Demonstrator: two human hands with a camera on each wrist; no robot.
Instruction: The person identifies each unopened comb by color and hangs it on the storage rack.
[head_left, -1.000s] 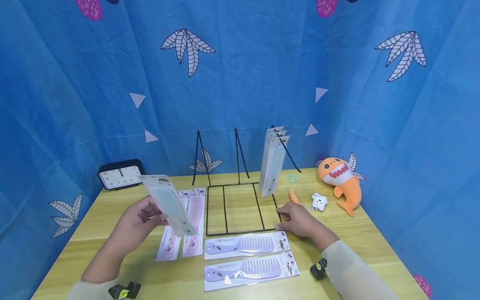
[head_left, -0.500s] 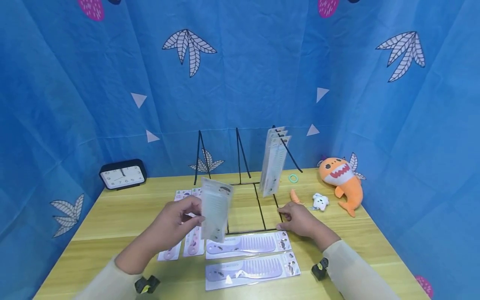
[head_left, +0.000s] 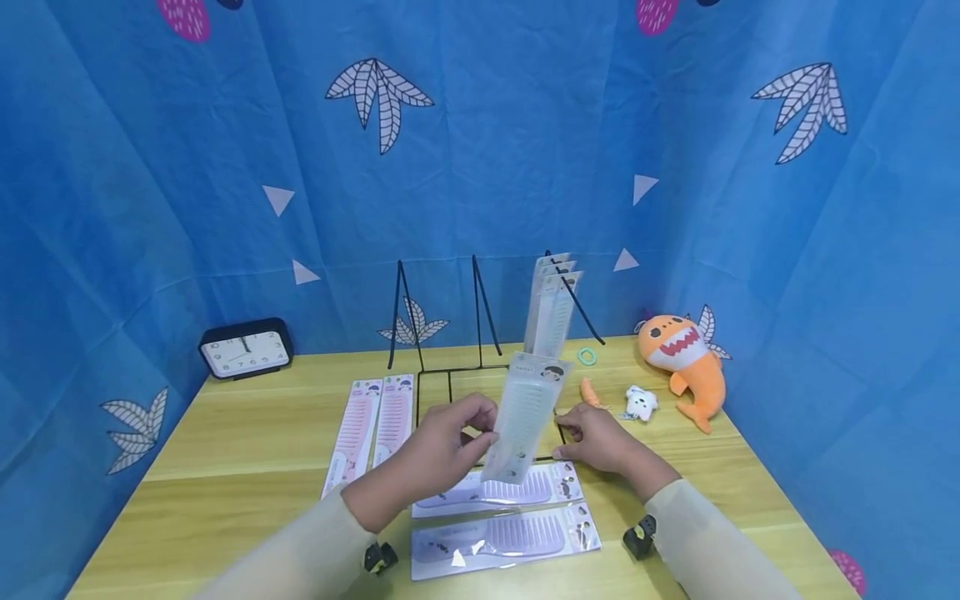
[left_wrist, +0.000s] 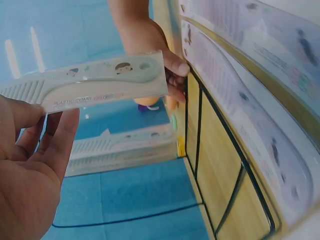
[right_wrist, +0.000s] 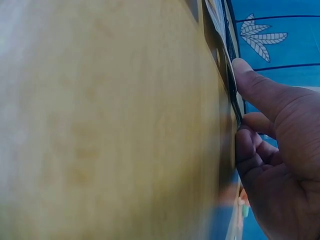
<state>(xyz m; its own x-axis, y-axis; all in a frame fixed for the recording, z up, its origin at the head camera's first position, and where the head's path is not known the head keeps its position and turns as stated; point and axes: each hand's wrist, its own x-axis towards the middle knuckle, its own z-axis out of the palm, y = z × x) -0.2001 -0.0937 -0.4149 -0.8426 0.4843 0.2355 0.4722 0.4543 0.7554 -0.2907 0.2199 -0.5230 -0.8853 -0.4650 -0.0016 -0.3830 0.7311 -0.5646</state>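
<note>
My left hand [head_left: 450, 442] pinches a packaged pale green comb [head_left: 527, 408] between thumb and fingers. The comb is tilted above the right front part of a black wire rack [left_wrist: 244, 162]. It overlaps the lower ends of several similar green comb packs [head_left: 555, 304] hanging on the rack's right hook. My right hand [head_left: 600, 442] grips the rack's base wire at its front right corner, thumb along the front and fingers curled at the side. The rack's left and middle hooks [head_left: 487, 305] carry nothing.
Two packaged purple combs [head_left: 521, 537] lie before the rack, and two pink ones [head_left: 356, 433] to its left, partly hidden by my left arm. A black clock [head_left: 246, 348] stands back left. Right sit an orange shark plush [head_left: 686, 367], a white trinket [head_left: 640, 403] and a green ring [head_left: 587, 357].
My left hand has carried the green comb rightward from over the pink combs, across the rack to near the hanging packs. The right hand has stayed at the rack's corner.
</note>
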